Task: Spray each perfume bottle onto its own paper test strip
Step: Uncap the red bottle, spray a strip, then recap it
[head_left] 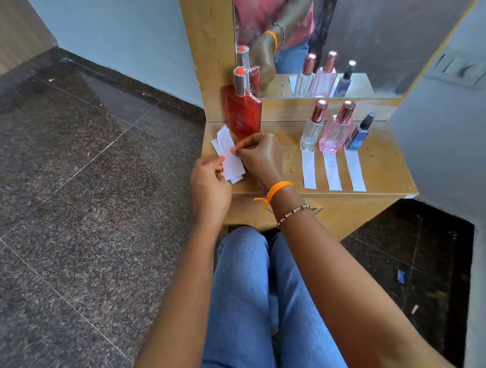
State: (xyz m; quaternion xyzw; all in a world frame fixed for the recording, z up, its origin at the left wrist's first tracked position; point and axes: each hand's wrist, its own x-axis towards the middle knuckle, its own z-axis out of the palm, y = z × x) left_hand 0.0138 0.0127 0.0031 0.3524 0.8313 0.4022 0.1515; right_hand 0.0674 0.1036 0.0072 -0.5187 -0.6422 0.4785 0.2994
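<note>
A person in blue jeans [250, 296] is sitting at a small wooden shelf [382, 173] with a mirror [369, 36] rising behind it. Both hands are working at the shelf's left edge, on a small loose stack of white strips [229, 156]. The left hand [208, 185] is gripping the stack's near left side, thumb and fingers closing on the paper. The right hand [260, 157], wearing an orange thread [278, 188] and a beaded bracelet [292, 211] at the wrist, is pinching the top strip between thumb and forefinger. Just behind the hands, in the back left corner against the mirror frame, a tall red bottle [243, 113] with a silver collar and red cap is standing upright. Toward the right side, three more bottles are standing in a row, all capped: a clear bottle [312, 132], a pink bottle [336, 134] and a smaller blue bottle [360, 135]. A single white strip is lying flat in front of each, running from the bottle's foot toward the front edge: one strip [308, 170] by the clear bottle, a second [332, 170] by the pink, a third [355, 171] by the blue. The three strips are lying nearly parallel, apart from each other. The mirror is reflecting the bottles and the person's arm.
</note>
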